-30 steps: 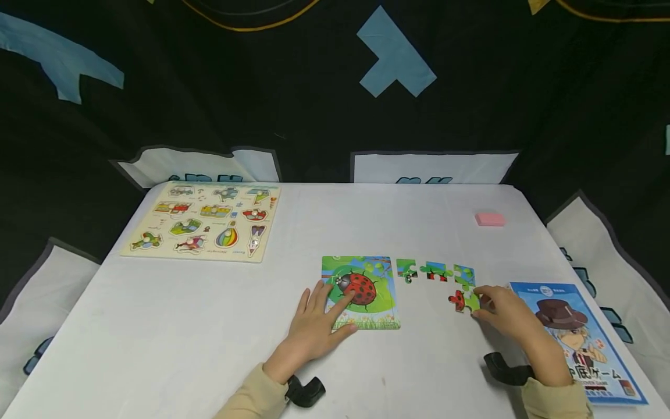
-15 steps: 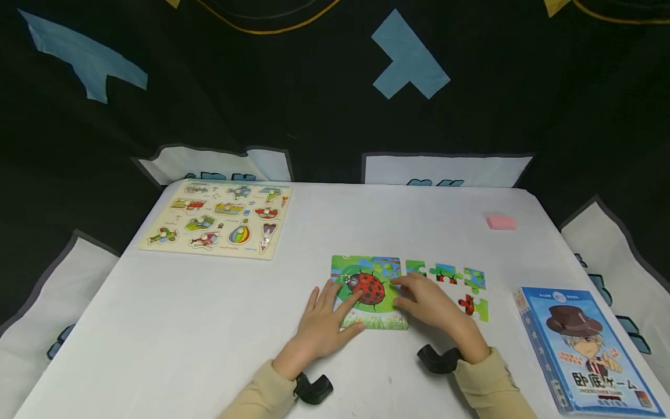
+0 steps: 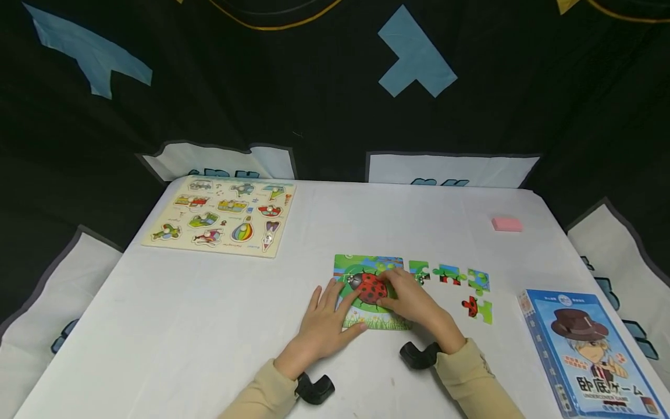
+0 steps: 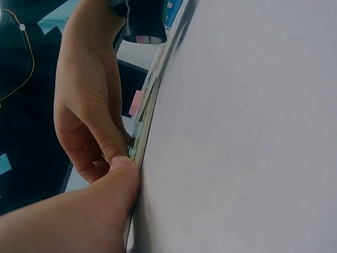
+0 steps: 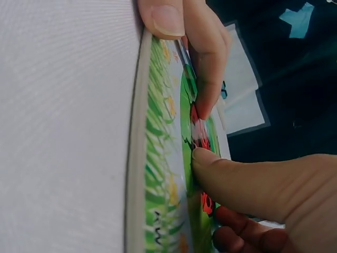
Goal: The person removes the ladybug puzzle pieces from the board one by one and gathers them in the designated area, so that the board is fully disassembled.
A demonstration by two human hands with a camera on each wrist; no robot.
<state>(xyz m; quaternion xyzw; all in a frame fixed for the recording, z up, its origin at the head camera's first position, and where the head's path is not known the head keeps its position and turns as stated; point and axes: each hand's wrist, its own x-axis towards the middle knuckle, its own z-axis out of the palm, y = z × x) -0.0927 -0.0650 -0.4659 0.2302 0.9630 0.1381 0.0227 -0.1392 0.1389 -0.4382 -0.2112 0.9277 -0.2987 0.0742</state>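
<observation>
A square ladybug puzzle board [image 3: 373,323] lies on the white table, its picture facing up. My left hand [image 3: 323,326] rests over its left side with fingers spread; the thumb lies by the near edge. My right hand [image 3: 413,297] is over the board's right side, thumb and index fingertips apart and touching the ladybug. In the right wrist view the right thumb [image 5: 226,171] presses on the picture. No lifted piece shows between those fingertips. Loose puzzle pieces lie right of the board: one with tree and leaves [image 3: 419,269], others in the row, and a red-and-green piece [image 3: 477,309] below.
A blue boxed game [image 3: 591,349] stands at the right edge of the table. A pink block [image 3: 506,224] sits at the back right. At the back left lies a cream knob puzzle [image 3: 220,216] of vehicles. Dark cloth [image 3: 262,105] hangs behind the table.
My right hand has left the red-and-green piece and moved left onto the ladybug picture. The left hand has stayed on the board. The whole head view has shifted slightly.
</observation>
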